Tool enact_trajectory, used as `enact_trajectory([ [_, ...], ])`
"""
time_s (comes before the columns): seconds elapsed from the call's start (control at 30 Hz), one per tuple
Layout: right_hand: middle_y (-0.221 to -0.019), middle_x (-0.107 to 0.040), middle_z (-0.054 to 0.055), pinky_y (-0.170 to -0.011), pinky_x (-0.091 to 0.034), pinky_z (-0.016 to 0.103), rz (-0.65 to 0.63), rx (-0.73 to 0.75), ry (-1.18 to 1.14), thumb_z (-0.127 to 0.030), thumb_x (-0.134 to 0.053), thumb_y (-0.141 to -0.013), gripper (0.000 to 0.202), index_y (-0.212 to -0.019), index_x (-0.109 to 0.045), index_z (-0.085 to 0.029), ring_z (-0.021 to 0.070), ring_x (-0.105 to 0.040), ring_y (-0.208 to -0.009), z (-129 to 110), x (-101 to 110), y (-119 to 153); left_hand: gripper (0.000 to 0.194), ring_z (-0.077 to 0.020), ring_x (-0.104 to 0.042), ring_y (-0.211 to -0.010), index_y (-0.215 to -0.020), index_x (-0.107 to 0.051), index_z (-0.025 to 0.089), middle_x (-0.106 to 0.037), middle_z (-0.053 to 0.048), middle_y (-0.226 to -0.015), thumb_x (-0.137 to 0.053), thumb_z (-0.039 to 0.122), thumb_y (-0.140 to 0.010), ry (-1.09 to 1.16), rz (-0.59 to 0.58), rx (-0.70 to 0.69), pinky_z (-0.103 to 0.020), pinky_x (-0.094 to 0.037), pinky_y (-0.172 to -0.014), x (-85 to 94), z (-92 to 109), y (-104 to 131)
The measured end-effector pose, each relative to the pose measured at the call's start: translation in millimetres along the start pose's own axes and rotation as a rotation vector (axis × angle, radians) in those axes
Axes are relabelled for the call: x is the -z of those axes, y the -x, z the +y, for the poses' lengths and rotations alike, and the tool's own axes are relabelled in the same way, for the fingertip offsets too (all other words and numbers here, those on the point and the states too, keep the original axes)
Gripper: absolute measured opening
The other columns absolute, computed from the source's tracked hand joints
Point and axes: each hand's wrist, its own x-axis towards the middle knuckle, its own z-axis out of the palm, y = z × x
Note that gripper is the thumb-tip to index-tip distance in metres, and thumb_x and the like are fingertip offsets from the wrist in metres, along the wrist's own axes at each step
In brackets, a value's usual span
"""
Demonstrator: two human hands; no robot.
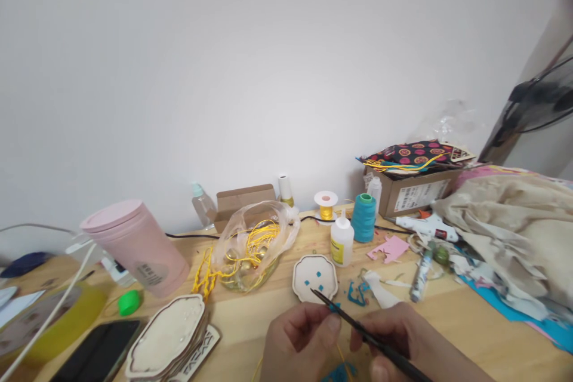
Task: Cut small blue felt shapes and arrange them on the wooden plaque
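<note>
Low in the middle of the head view, my left hand is closed, thumb and finger pinching a small blue piece. My right hand grips slim black tweezers, whose pointed tip reaches past the left fingers. Just beyond that tip lies a cream plaque with a scalloped edge, bearing several tiny blue diamond shapes. Blue cut scraps lie right of the plaque. Below the hands, another blue scrap and a yellow cord show, partly hidden.
A glue bottle and a teal thread cone stand behind the plaque. Stacked plaques, a phone and a pink tumbler are at left. A glue gun, cardboard box and cloth occupy the right.
</note>
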Motion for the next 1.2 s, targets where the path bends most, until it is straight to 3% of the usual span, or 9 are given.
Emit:
enact_trajectory([
  [0.1,-0.048,-0.031,-0.006,-0.038,-0.018,0.019,-0.021,0.017,-0.010,-0.053,-0.060,-0.062,0.042,-0.062,-0.057,-0.012,0.0075,-0.024,-0.045,-1.3,0.9,0.6,0.019,-0.0137,-0.053,-0.054,-0.053,-0.063,0.013,-0.062,-0.001,-0.051,-0.068,0.030,-0.056,-0.080,0.024,-0.020,-0.020,-0.041,-0.052,2.7,0.1,-2.1],
  [0.37,-0.050,-0.031,-0.006,-0.038,-0.017,0.019,-0.055,0.031,0.003,-0.048,-0.057,-0.066,0.036,-0.060,-0.053,-0.013,0.0077,-0.025,-0.046,-5.2,2.1,1.2,0.012,-0.0142,-0.051,-0.059,-0.052,-0.062,0.013,-0.060,0.001,-0.053,-0.065,0.022,-0.059,-0.154,-0.064,-0.082,-0.021,-0.040,-0.059,2.7,13.3,-3.0],
  [0.53,-0.052,-0.035,-0.005,-0.041,-0.019,0.020,-0.045,-0.007,0.123,-0.040,-0.058,-0.069,0.028,-0.063,-0.058,-0.012,0.0090,-0.029,-0.048,-9.3,24.4,3.7,0.011,-0.0117,-0.044,-0.048,-0.049,-0.058,0.014,-0.051,0.003,-0.046,-0.064,0.021,-0.055,-0.217,-0.105,-0.052,-0.020,-0.033,-0.047,3.7,19.2,-4.0],
  [0.7,-0.050,-0.035,-0.007,-0.039,-0.020,0.018,0.005,-0.007,0.111,-0.028,-0.059,-0.069,0.014,-0.067,-0.058,-0.014,0.0076,-0.028,-0.044,-12.6,44.9,6.3,0.011,-0.0106,-0.039,-0.049,-0.050,-0.058,0.014,-0.045,0.004,-0.047,-0.062,0.019,-0.059,-0.482,-0.196,-0.109,-0.020,-0.030,-0.048,-1.8,28.4,-4.8],
  [0.97,-0.064,-0.057,-0.001,-0.048,-0.035,0.020,0.081,0.095,-0.250,-0.015,-0.065,-0.061,0.022,-0.081,-0.058,-0.013,0.0102,-0.047,-0.051,-8.9,31.5,-0.8,0.014,-0.0117,-0.043,-0.048,-0.048,-0.060,0.014,-0.045,0.003,-0.046,-0.057,0.015,-0.061,-0.760,-0.314,-0.298,-0.020,-0.034,-0.049,-25.5,17.3,-13.1],
  [1.2,-0.060,-0.055,-0.003,-0.048,-0.036,0.019,0.109,0.093,-0.126,0.002,-0.047,-0.056,0.025,-0.071,-0.060,-0.013,0.0104,-0.050,-0.054,-8.2,25.8,1.1,0.010,-0.0128,-0.045,-0.049,-0.050,-0.062,0.016,-0.052,0.001,-0.048,-0.057,0.013,-0.059,-0.756,-0.365,-0.264,-0.021,-0.035,-0.049,-21.1,2.2,-14.0],
])
